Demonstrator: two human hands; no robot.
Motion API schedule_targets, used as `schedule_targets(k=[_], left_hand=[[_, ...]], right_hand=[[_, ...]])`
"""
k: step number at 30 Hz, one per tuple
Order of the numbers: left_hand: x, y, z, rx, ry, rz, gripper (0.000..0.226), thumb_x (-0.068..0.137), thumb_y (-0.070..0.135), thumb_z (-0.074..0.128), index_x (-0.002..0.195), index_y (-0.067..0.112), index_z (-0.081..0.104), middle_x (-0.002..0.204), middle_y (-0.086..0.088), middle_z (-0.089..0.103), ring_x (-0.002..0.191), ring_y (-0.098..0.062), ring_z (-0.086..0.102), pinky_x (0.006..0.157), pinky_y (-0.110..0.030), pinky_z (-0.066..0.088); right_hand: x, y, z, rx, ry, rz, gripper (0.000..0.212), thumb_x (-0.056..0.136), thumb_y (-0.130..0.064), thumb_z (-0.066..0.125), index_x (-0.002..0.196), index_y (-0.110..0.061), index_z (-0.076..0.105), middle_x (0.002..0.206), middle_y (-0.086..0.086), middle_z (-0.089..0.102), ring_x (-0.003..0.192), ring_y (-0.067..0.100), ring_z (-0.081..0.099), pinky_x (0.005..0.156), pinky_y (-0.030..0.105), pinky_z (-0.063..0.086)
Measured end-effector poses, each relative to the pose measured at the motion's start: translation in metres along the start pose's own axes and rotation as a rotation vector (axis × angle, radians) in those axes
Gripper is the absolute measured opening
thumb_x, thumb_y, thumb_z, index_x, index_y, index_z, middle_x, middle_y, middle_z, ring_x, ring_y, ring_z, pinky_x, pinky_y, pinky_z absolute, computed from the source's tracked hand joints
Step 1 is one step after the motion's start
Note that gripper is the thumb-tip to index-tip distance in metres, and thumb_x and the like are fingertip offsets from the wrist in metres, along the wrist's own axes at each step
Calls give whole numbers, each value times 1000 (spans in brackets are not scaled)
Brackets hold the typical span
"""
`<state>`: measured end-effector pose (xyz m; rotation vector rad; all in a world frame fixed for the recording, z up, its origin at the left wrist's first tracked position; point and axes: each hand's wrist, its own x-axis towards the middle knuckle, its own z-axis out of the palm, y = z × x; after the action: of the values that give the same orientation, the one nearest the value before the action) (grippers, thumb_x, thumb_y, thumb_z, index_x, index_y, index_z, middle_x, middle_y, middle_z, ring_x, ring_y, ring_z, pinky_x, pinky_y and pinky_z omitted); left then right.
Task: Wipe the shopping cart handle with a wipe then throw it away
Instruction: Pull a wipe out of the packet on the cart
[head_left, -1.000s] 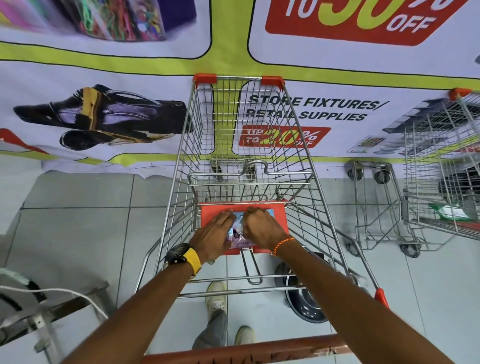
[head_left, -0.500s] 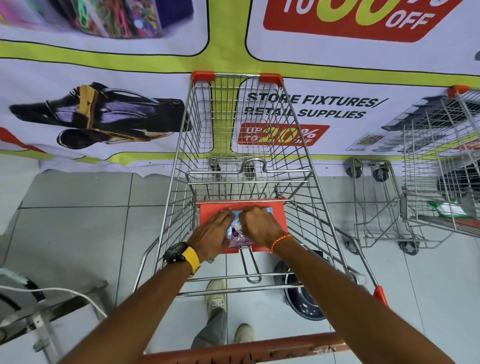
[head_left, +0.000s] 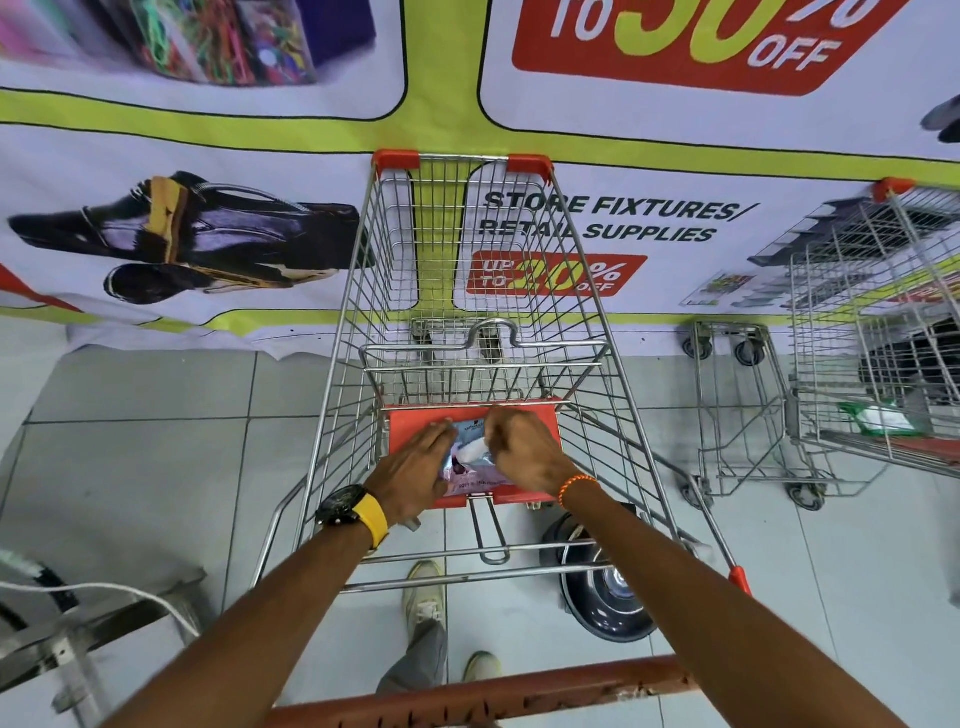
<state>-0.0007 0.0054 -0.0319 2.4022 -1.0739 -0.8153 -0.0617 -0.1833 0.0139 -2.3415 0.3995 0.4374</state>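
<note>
at the far left a white cable (head_left: 104, 590) curves over a dull grey metal frame (head_left: 78, 644), with a stretch of smooth grey floor tiles (head_left: 140, 467) open beyond it up to the printed vinyl banner (head_left: 218, 150) on the wall. the left hand (head_left: 415, 473), with a black watch on a yellow strap (head_left: 358, 512) at the wrist, lies flat and fingers extended, pressing down the left edge of a glossy soft wipes packet (head_left: 475, 475). the packet rests on the red plastic child-seat flap (head_left: 540, 431) of the wire shopping cart (head_left: 467, 270), whose thin chrome grid narrows toward red corner caps against the banner. a white wipe (head_left: 472, 453) bulges up from the packet's opening, pinched in the curled fingers of the right hand (head_left: 524, 452), which wears an orange bead bracelet (head_left: 576, 488). the worn red cart handle (head_left: 483, 696) runs across the bottom, nearest the viewer, untouched and below both forearms. to the right, open tile separates this cart from a second wire cart (head_left: 852, 338), which holds a green-and-white pack (head_left: 878, 421).
</note>
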Motion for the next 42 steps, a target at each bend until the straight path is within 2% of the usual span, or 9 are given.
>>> schedule_targets(k=[7,11,20,23,26,31,36,39,42], left_hand=[[0,4,-2,7,2,4,79,88,17,64,153,13,19,162,-5,23,149,-22,21,118,-33,28],[-1,5,-5,-10,-23,16,81,86,18,67,153,15,20,161,-6,26,148,-24,23,119,-34,27],[4,14,-15,-181,30,13,63,91,23,63,147,14,35,155,-8,38,143,-25,33,118,-40,30],[7,29,-26,-562,75,-33,41,96,21,57,136,15,48,134,-5,60,127,-24,54,101,-31,48],[7,41,-35,-856,33,-110,35,97,15,56,130,21,50,122,0,63,120,-25,60,87,-21,54],[0,51,-46,-882,92,-27,67,89,10,67,144,33,36,138,8,52,119,-9,57,95,-27,52],[-11,60,-54,-823,272,-33,8,91,21,66,95,15,67,92,-3,68,85,-20,64,71,-35,52],[-22,71,-61,-828,358,-98,14,93,25,62,80,24,68,78,3,67,73,-14,60,62,-27,48],[-38,87,-71,-877,415,-191,14,95,31,58,88,26,70,88,-1,73,79,-19,66,68,-32,55]], right_hand=[[-1,3,-2,321,162,123,9,97,-1,49,95,-5,57,80,-2,62,81,20,63,85,51,57],[-3,1,-5,461,287,209,17,99,-1,50,92,-17,54,88,0,62,97,32,66,94,55,55],[-4,-5,-10,550,317,283,17,100,-11,52,92,-24,56,87,-5,64,86,22,62,85,57,57],[-9,-9,-12,607,287,263,22,100,-6,50,91,-24,57,88,-5,64,85,21,63,76,51,60],[-18,-19,-17,817,217,227,35,100,5,45,87,-24,58,92,0,62,80,18,61,54,28,56],[-34,-36,-31,1058,45,242,33,105,3,42,87,-19,59,94,15,64,70,22,61,49,25,53],[-58,-46,-50,1117,-74,286,30,109,-19,43,94,-3,64,79,11,67,63,18,62,50,25,52],[-75,-48,-60,1146,-131,310,49,108,-36,45,111,6,70,87,10,72,71,18,66,57,22,54],[-95,-49,-68,1095,-168,165,27,104,-22,58,108,2,70,85,5,71,73,14,63,58,17,52]])
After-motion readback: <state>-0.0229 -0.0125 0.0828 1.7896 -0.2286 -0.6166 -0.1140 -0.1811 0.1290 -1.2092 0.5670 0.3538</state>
